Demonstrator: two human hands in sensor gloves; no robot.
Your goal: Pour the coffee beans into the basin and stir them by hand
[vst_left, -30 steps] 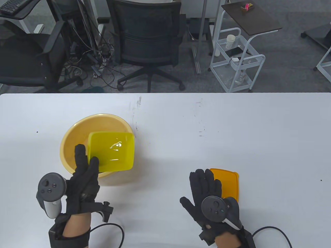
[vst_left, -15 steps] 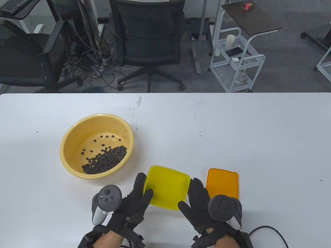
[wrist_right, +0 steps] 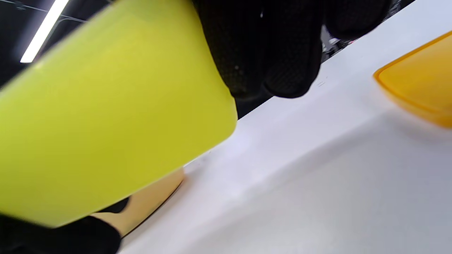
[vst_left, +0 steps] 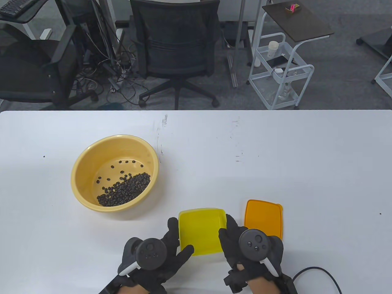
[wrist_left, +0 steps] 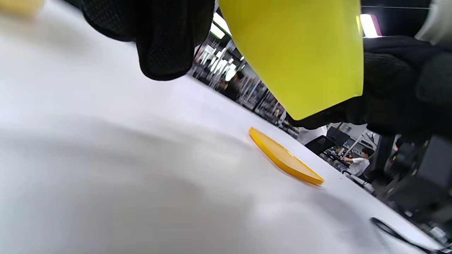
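Both hands, left hand [vst_left: 159, 255] and right hand [vst_left: 242, 245], grasping emptied yellow container [vst_left: 201, 231] above bench [vst_left: 275, 159], now withdrawn from basin [vst_left: 85, 196]. Coffee beans [vst_left: 125, 190] inside basin; stirring pending.

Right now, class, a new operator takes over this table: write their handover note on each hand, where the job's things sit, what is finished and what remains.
Left hand: grips the left side of the yellow container.
Right hand: grips its right side. The wrist views show the container off the white table, near the front edge.
Basin: at the table's left, coffee beans lying inside, mostly heaped on its near side.
Orange lid: flat on the table, right of the container.
Done: beans poured into the basin.
Left: set the container down, then stir the beans by hand.
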